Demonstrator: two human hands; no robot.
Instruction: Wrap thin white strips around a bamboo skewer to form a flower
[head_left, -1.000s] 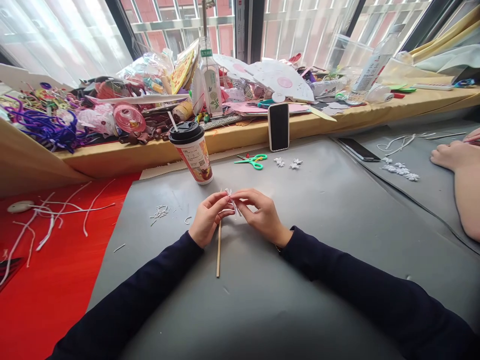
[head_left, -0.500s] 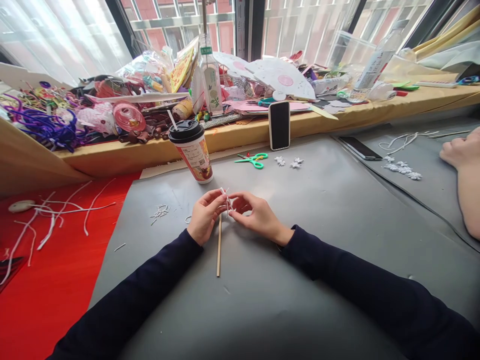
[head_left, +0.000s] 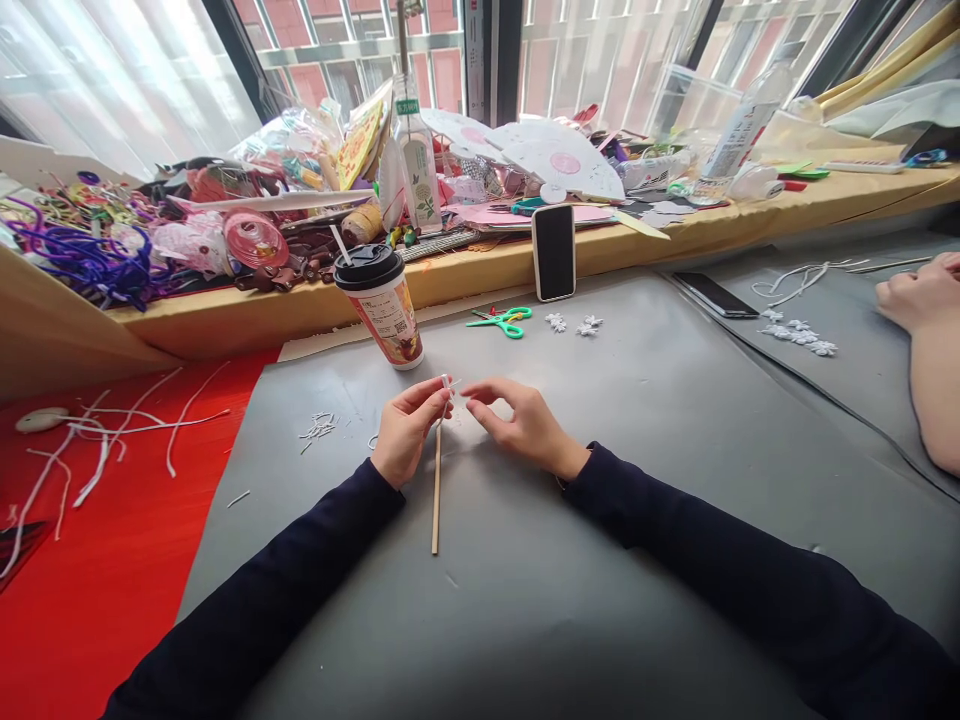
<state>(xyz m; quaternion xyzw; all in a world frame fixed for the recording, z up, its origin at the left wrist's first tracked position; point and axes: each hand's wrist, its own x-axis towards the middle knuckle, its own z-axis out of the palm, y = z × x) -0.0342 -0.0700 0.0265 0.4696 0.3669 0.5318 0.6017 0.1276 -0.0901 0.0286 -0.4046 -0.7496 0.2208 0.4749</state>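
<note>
My left hand [head_left: 409,427] pinches a short white cord [head_left: 445,381] between thumb and fingers, its loop and loose ends poking up past the fingertips. Just to the right, my right hand [head_left: 521,425] is held open, thumb and fingers apart and nothing visible between them. Under the cord a thin wooden stick [head_left: 436,500] runs toward me; its upper end is hidden near my left fingers. Part of a small white ring [head_left: 373,441] shows behind my left hand. Short white cord clippings [head_left: 320,426] lie in a little heap to the left.
Beyond my hands stand a paper cup [head_left: 380,305] and an upright phone [head_left: 554,253]. Green scissors [head_left: 504,321] and white knotted flowers [head_left: 588,326] lie nearby. Another person's hand [head_left: 919,295] rests at right, by a flat phone [head_left: 716,296]. Craft materials crowd the sill [head_left: 465,282].
My right hand has let go of the cord and drawn slightly away to the right, its fingers spreading. My left hand keeps its pinch on the cord.
</note>
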